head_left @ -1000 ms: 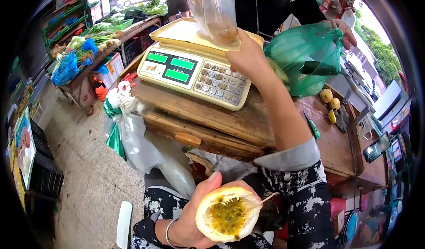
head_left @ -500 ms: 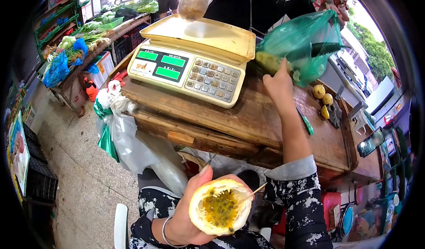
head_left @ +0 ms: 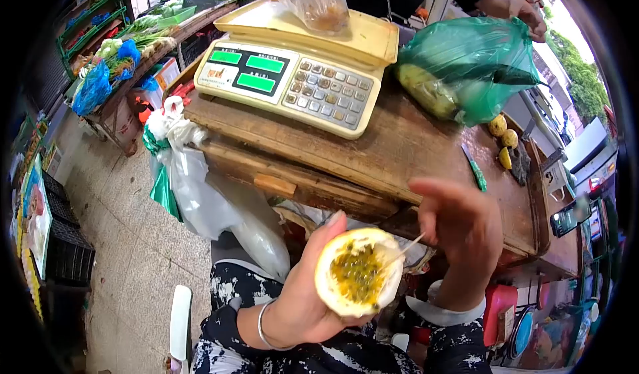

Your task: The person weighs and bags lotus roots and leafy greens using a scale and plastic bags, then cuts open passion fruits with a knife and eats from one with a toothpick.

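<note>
My left hand [head_left: 299, 307] is wrapped round a halved passion fruit [head_left: 356, 274], its cut face with yellow pulp and dark seeds turned up. A thin wooden stick [head_left: 406, 246] pokes out of the pulp toward the right. Close to the stick's tip is my right hand [head_left: 462, 224], somewhat blurred. Its index finger is stretched out and apart from the thumb, and I see nothing in it.
On the wooden counter [head_left: 319, 158] stands a scale [head_left: 286, 84] with a clear bag [head_left: 313, 4] over its pan. Right of it lies a green plastic bag [head_left: 472, 68], near another person's hand [head_left: 516, 11]. A green-handled knife [head_left: 474, 168] and yellow fruits [head_left: 509, 138] lie at the right.
My right hand has drawn back from the green bag toward the passion fruit. My left hand has raised the fruit slightly. The clear bag has come lower over the scale pan.
</note>
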Demonstrator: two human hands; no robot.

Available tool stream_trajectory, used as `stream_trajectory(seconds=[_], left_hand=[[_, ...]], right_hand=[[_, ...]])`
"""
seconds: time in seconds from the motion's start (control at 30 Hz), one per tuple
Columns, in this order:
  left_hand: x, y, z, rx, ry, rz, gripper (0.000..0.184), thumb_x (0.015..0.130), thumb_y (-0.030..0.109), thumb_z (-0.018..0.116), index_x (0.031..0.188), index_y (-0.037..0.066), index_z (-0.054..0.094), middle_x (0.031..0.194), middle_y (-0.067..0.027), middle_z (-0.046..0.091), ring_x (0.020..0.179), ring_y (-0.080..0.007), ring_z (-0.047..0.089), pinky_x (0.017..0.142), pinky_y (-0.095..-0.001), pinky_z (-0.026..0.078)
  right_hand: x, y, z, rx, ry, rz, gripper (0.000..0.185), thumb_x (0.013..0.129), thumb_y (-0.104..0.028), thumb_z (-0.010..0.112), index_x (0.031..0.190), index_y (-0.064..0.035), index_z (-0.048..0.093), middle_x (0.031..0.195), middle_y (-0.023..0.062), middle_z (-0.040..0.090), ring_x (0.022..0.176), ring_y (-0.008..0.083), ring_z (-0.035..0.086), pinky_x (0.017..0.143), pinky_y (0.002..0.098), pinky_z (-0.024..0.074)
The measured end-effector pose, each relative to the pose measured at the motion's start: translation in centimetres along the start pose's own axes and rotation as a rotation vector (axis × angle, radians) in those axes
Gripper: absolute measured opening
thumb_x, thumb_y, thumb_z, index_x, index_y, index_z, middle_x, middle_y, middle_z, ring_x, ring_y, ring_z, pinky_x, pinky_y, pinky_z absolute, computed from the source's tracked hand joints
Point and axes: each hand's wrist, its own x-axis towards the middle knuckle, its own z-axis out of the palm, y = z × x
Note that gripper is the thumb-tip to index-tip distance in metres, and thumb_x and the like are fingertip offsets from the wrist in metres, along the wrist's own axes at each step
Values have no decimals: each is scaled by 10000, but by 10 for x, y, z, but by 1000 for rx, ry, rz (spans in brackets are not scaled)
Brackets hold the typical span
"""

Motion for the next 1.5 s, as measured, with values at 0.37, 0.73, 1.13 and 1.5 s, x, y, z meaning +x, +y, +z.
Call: stream_trajectory(seconds=[0.37,0.73,1.13,1.5], left_hand=[[33,-24,-7,141,67,0,534,921,567,307,956,124,603,703,-30,617,443,-113,502,336,-200,332],[45,-54,-13,205,-36,-7,632,921,589,236,1008,64,576,711,-87,570,448,-165,445,366,-232,308],[58,-51,-14,349,86,35,517,931,537,315,899,114,610,648,-39,590,417,-120,468,339,-203,313],[71,-46,-21,363,89,72,636,913,585,281,957,41,607,704,-80,602,443,-134,431,377,-222,298]], right_hand=[[-33,-3,-16,-245,31,-237,265,710,13,708,968,52,663,755,88,612,651,129,559,592,229,420],[-62,-4,-42,-13,-22,12,280,779,-15,683,1048,36,627,910,65,603,770,87,561,674,206,440],[-52,-6,-56,-545,27,-469,154,674,-63,754,812,-42,689,711,62,607,637,173,563,592,270,403],[-61,-7,-58,-1010,76,-599,182,610,-136,768,743,-97,651,696,-1,587,648,174,541,606,295,365]])
